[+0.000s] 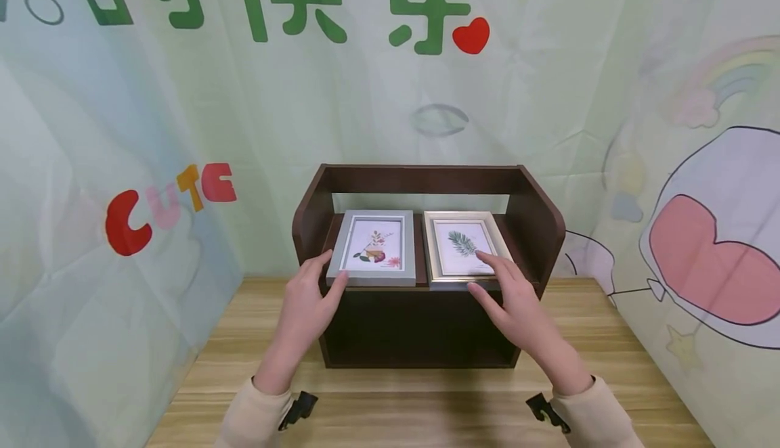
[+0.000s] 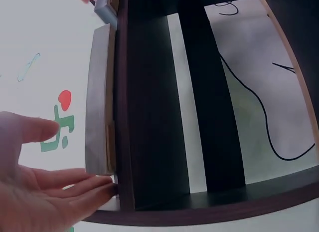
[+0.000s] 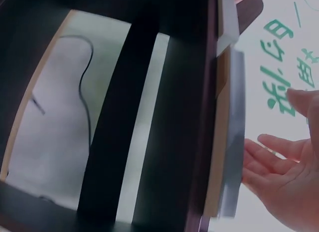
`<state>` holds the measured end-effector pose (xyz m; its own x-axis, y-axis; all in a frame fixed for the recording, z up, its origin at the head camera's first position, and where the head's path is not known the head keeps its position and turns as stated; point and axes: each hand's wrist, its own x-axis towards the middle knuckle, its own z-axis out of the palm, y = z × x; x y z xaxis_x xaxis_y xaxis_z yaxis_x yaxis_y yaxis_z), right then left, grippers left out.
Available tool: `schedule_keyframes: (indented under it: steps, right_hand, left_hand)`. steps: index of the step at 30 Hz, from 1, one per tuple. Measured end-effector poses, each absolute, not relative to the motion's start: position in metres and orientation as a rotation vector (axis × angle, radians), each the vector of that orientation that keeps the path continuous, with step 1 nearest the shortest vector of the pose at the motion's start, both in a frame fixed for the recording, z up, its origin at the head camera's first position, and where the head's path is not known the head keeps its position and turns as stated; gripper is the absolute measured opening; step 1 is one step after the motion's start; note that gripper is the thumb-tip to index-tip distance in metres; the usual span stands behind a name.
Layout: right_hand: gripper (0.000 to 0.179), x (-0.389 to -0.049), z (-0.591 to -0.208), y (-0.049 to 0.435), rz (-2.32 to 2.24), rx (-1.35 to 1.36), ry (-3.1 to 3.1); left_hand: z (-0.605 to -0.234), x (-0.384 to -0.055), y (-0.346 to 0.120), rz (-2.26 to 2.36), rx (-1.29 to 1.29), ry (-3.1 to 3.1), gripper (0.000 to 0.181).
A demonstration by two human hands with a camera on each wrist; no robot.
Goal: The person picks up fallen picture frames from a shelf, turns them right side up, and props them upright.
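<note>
Dark brown wood forms the shelf unit (image 1: 426,180) standing on the wood-grain tabletop (image 1: 378,404), and two picture frames lie face up side by side on its upper level, a narrow gap between them. The grey frame (image 1: 409,248), with a flower print (image 1: 376,248), lies toward 10 o'clock of the unit's middle; the gold-rimmed frame (image 1: 430,248), with a green leaf print (image 1: 464,243), lies toward 2 o'clock.

The person's left grip (image 1: 306,304) is at the grey frame's 8 o'clock corner, fingers loosely spread and thumb apart from them, not clasping it. The right grip (image 1: 516,307) is at the gold-rimmed frame's 4 o'clock corner, likewise spread and relaxed; whether its fingertips touch the frame is hard to tell.

Beige sleeves (image 1: 252,413) come in from 7 and 5 o'clock, a black fastening (image 1: 298,410) at each wrist. Behind, toward 12 o'clock, hangs a pale green backdrop (image 1: 378,96) with green characters (image 1: 429,11) and a red heart (image 1: 471,36).
</note>
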<state>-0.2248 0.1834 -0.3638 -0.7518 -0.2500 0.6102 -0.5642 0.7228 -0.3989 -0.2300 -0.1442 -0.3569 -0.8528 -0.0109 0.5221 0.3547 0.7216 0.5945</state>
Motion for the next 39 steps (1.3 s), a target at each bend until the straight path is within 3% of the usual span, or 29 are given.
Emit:
schedule_keyframes:
  steps: [9,21,39]
  right_hand:
    - [0.055,-0.236,-0.351,0.150,0.866,0.666,-2.399]
    - [0.047,-0.248,-0.330,0.099,1.191,0.429,-2.528]
    - [0.050,-0.275,-0.317,0.064,0.956,0.334,-2.794]
  left_hand:
    - [-0.348,-0.236,-0.136,-1.010,-0.165,-2.523,0.057]
    - [-0.341,-0.240,-0.129,-1.062,-0.077,-2.621,0.062]
    - [-0.338,-0.260,-0.126,-1.105,-0.064,-2.615,0.063]
